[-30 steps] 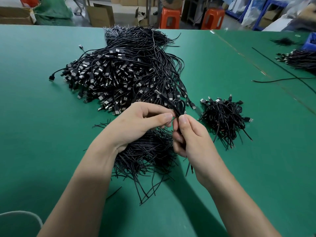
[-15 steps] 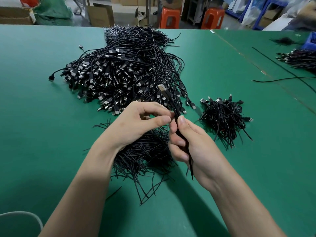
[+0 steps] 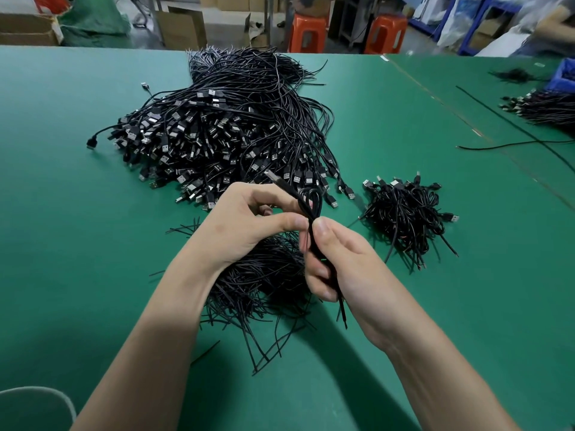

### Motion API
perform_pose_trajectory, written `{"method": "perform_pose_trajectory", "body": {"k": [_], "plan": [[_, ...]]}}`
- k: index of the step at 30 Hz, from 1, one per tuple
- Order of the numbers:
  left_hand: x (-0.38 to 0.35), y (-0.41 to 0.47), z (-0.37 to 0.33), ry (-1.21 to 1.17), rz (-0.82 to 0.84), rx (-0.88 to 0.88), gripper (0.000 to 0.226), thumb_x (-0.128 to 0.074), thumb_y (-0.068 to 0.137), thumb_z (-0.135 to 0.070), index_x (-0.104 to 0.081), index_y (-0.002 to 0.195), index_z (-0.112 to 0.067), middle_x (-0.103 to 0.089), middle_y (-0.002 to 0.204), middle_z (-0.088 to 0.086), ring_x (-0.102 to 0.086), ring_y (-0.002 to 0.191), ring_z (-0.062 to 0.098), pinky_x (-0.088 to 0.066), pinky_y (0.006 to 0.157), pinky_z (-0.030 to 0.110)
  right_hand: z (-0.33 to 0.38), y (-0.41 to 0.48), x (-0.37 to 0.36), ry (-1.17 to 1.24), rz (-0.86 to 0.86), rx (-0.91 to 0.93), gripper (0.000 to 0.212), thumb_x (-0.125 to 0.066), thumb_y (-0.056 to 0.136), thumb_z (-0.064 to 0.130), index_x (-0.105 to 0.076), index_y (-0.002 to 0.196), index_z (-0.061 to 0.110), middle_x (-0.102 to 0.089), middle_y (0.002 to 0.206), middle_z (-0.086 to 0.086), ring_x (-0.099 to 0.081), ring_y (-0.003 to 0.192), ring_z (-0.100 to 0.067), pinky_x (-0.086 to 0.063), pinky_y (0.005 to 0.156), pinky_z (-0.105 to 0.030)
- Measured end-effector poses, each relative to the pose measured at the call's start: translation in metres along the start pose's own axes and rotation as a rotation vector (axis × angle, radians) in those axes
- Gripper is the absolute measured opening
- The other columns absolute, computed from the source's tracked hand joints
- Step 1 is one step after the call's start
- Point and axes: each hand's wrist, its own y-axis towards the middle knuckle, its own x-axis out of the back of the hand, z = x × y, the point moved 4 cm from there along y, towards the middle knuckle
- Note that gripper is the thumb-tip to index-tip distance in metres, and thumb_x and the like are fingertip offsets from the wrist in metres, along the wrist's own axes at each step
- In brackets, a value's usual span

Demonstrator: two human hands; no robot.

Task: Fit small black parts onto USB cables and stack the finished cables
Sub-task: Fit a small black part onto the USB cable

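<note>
My left hand (image 3: pixel 249 222) and my right hand (image 3: pixel 339 262) meet above the green table (image 3: pixel 77 244), both pinching one black USB cable (image 3: pixel 311 206). The cable forms a small loop above my fingertips, its plug pointing up and left, and its bare end hangs out below my right palm. A big heap of USB cables (image 3: pixel 217 129) lies behind my hands. A small pile of coiled cables (image 3: pixel 407 213) sits to the right. Under my wrists lies a bundle of loose black strands (image 3: pixel 267 275). No separate small black part is visible.
More cables (image 3: pixel 541 107) and a blue bin (image 3: pixel 564 74) lie at the far right, with long single wires (image 3: pixel 513 126) across that side. Orange stools (image 3: pixel 308 31) and cardboard boxes (image 3: pixel 182 29) stand beyond the table's far edge. A pale curved rim (image 3: pixel 34 396) shows bottom left.
The cable's plug end stood up straight half a second ago; now it is bent into a small loop above my fingertips. My hands have stayed in nearly the same place.
</note>
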Motion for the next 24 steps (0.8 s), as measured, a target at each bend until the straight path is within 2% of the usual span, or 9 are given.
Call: {"method": "perform_pose_trajectory", "body": {"k": [2, 4, 6, 7, 8, 10, 16, 20, 24], "plan": [[0.001, 0.000, -0.002, 0.049, -0.031, -0.020, 0.019, -0.087, 0.067, -0.035, -0.083, 0.084, -0.026, -0.079, 0.093, 0.004, -0.063, 0.084, 0.024, -0.050, 0.077, 0.055, 0.000, -0.001, 0.000, -0.017, 0.008, 0.000, 0.038, -0.034, 0.110, 0.037, -0.054, 0.091, 0.010, -0.036, 0.060, 0.004, -0.032, 0.047, -0.013, -0.031, 0.049, -0.018], [0.000, -0.001, -0.004, 0.090, -0.046, -0.044, 0.014, -0.085, 0.070, -0.034, -0.082, 0.081, -0.026, -0.080, 0.091, 0.001, -0.067, 0.086, 0.019, -0.050, 0.082, 0.058, 0.000, -0.001, 0.001, -0.022, 0.010, -0.002, 0.038, -0.034, 0.110, 0.037, -0.055, 0.091, 0.010, -0.033, 0.060, 0.003, -0.031, 0.047, -0.013, -0.031, 0.048, -0.017], [-0.002, -0.002, -0.006, 0.094, -0.056, -0.073, 0.007, -0.085, 0.072, -0.028, -0.081, 0.074, -0.032, -0.078, 0.083, -0.011, -0.066, 0.081, 0.006, -0.052, 0.077, 0.042, 0.000, -0.001, 0.003, -0.021, 0.008, -0.006, 0.038, -0.034, 0.110, 0.036, -0.054, 0.092, 0.009, -0.027, 0.063, 0.001, -0.027, 0.049, -0.014, -0.028, 0.047, -0.018], [-0.005, -0.002, -0.007, 0.110, -0.066, -0.098, 0.012, -0.086, 0.073, -0.023, -0.079, 0.072, -0.033, -0.075, 0.078, -0.016, -0.063, 0.076, -0.002, -0.050, 0.073, 0.031, 0.000, -0.001, 0.004, -0.016, 0.003, -0.008, 0.038, -0.034, 0.110, 0.037, -0.053, 0.092, 0.009, -0.024, 0.064, 0.000, -0.025, 0.049, -0.014, -0.026, 0.047, -0.019], [-0.007, -0.002, -0.008, 0.136, -0.078, -0.134, 0.016, -0.086, 0.074, -0.017, -0.078, 0.072, -0.031, -0.073, 0.075, -0.020, -0.061, 0.072, -0.006, -0.046, 0.068, 0.019, 0.000, -0.001, 0.005, -0.008, -0.003, -0.010, 0.038, -0.033, 0.110, 0.037, -0.052, 0.091, 0.010, -0.024, 0.066, 0.000, -0.025, 0.050, -0.014, -0.024, 0.047, -0.020], [-0.011, -0.001, -0.010, 0.189, -0.132, -0.205, 0.022, -0.082, 0.078, -0.009, -0.075, 0.076, -0.030, -0.071, 0.075, -0.024, -0.061, 0.072, -0.009, -0.042, 0.071, 0.008, 0.001, -0.001, 0.005, 0.022, -0.014, -0.007, 0.038, -0.034, 0.109, 0.040, -0.050, 0.089, 0.013, -0.025, 0.067, 0.000, -0.026, 0.050, -0.014, -0.021, 0.048, -0.022], [-0.016, -0.002, -0.013, 0.196, -0.265, -0.252, 0.030, -0.082, 0.081, -0.010, -0.074, 0.082, -0.039, -0.072, 0.085, -0.024, -0.063, 0.078, -0.005, -0.045, 0.072, 0.016, 0.004, 0.001, 0.003, 0.151, -0.009, 0.016, 0.037, -0.035, 0.108, 0.044, -0.049, 0.083, 0.020, -0.026, 0.066, 0.004, -0.023, 0.051, -0.013, -0.020, 0.049, -0.022], [-0.016, -0.001, -0.013, 0.198, -0.175, -0.251, 0.020, -0.079, 0.084, -0.013, -0.075, 0.086, -0.032, -0.073, 0.086, -0.017, -0.066, 0.083, -0.002, -0.047, 0.078, 0.016, 0.002, 0.001, 0.006, 0.112, 0.002, 0.005, 0.038, -0.035, 0.108, 0.045, -0.050, 0.082, 0.021, -0.030, 0.064, 0.007, -0.025, 0.051, -0.013, -0.024, 0.048, -0.019], [-0.014, 0.001, -0.010, 0.198, -0.089, -0.193, 0.018, -0.079, 0.084, -0.018, -0.073, 0.079, -0.034, -0.071, 0.081, -0.023, -0.063, 0.080, -0.003, -0.048, 0.076, 0.018, 0.000, 0.001, 0.008, 0.118, 0.070, -0.026, 0.038, -0.037, 0.107, 0.046, -0.049, 0.083, 0.020, -0.028, 0.064, 0.007, -0.025, 0.050, -0.013, -0.025, 0.048, -0.019]]}}
